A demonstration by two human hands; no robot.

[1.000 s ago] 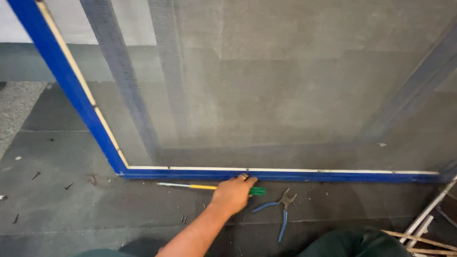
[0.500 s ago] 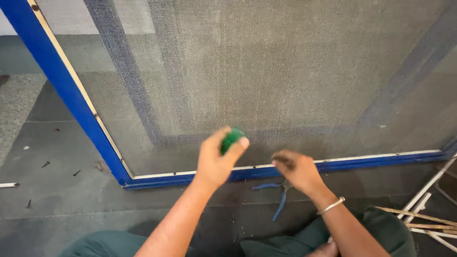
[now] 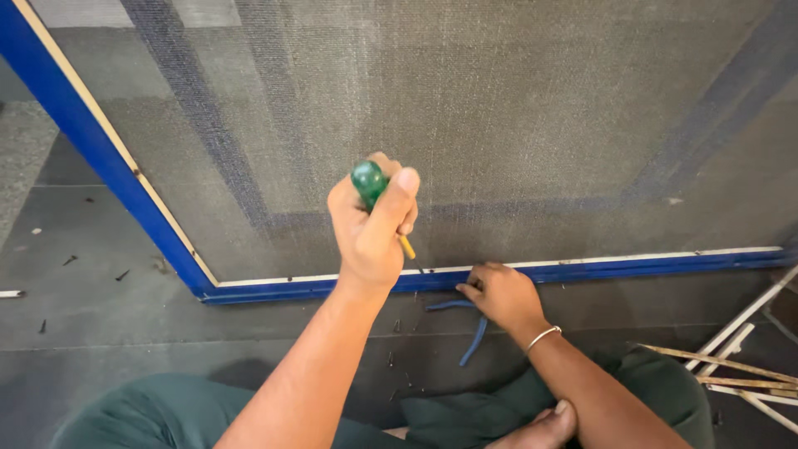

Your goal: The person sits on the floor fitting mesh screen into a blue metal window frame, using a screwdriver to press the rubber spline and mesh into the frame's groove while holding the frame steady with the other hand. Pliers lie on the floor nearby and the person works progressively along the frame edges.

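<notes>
The left hand (image 3: 370, 229), at the floor a second ago, has risen, its fingers clamped on a green-handled screwdriver (image 3: 378, 199) tipped toward the blue frame (image 3: 582, 270). The right hand (image 3: 499, 293) has come in, fingers together against the frame, beside blue-handled pliers (image 3: 474, 333).

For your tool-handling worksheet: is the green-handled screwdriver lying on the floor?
No, the left hand grips the screwdriver raised above the blue frame.

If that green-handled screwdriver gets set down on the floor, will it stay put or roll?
The screwdriver in the left hand has a rounded, glossy green handle, so it would probably roll and may feel slippery. Its thin shaft looks stiff. It is likely light, since one hand lifts it easily.
</notes>
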